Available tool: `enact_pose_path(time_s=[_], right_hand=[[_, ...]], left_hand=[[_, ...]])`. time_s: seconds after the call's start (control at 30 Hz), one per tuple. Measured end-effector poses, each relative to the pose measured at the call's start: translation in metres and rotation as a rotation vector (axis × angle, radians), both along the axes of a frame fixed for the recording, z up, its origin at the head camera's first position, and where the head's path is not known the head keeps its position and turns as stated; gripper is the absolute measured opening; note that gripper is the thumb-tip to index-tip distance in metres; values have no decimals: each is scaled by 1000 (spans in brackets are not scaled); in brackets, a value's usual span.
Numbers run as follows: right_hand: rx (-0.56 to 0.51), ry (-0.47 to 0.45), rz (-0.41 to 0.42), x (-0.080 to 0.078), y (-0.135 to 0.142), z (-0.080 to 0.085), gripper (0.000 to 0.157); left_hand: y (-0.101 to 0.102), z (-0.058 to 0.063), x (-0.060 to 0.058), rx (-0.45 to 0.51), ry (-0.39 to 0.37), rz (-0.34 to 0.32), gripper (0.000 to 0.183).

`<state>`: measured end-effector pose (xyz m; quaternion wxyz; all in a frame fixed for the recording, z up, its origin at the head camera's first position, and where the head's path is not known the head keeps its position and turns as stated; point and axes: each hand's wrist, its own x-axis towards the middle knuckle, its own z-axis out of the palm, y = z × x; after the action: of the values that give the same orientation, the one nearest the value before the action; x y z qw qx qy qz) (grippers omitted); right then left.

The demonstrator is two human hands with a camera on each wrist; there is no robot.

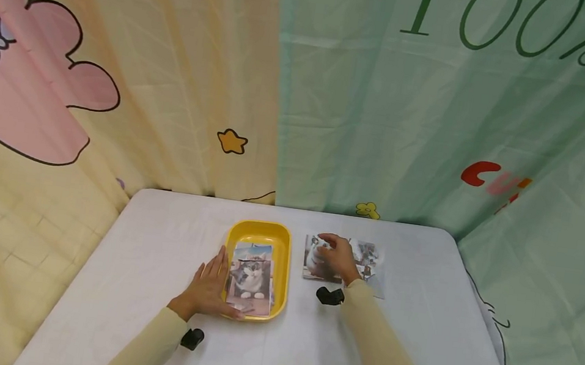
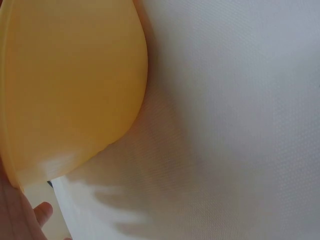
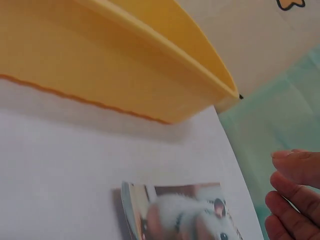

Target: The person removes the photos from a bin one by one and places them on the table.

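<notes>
A yellow tray (image 1: 283, 286) stands on the table, and cat picture cards (image 1: 250, 282) lie inside it. My left hand (image 1: 207, 288) rests along its left rim with straight fingers, the thumb at the near corner. In the left wrist view the side of the tray (image 2: 75, 75) rises beside part of that hand (image 2: 17, 215). To the right of the tray, my right hand (image 1: 339, 258) is over a cat card (image 1: 313, 267) on the table. The right wrist view shows its fingers (image 3: 295, 220) loosely bent, with nothing between them, beyond the card (image 3: 192, 212) with its lifted edge.
More picture cards (image 1: 368, 255) lie just right of my right hand, partly hidden by it. A white cloth covers the table (image 1: 149, 262). Printed curtains (image 1: 334, 120) hang behind the table and at its sides.
</notes>
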<state>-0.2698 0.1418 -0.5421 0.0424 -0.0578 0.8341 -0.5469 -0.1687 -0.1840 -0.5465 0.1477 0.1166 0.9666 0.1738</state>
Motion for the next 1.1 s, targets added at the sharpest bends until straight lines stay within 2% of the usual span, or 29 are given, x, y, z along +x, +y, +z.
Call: enact_pose_path(time_s=[0.23, 0.33, 0.7, 0.9, 1.1], right_hand=[[30, -29, -9, 11, -36, 5, 34], [47, -3, 12, 18, -51, 8, 32], [-47, 73, 174, 38, -98, 9, 33], [-40, 14, 178, 46, -121, 4, 38], [42, 16, 164, 56, -143, -8, 48]], left_hand=[[-1, 1, 0, -29, 0, -6, 150], [-1, 1, 0, -44, 3, -14, 150], [0, 1, 0, -33, 1, -15, 149], [-1, 0, 0, -41, 2, -17, 151], [-3, 1, 2, -22, 31, -34, 150]])
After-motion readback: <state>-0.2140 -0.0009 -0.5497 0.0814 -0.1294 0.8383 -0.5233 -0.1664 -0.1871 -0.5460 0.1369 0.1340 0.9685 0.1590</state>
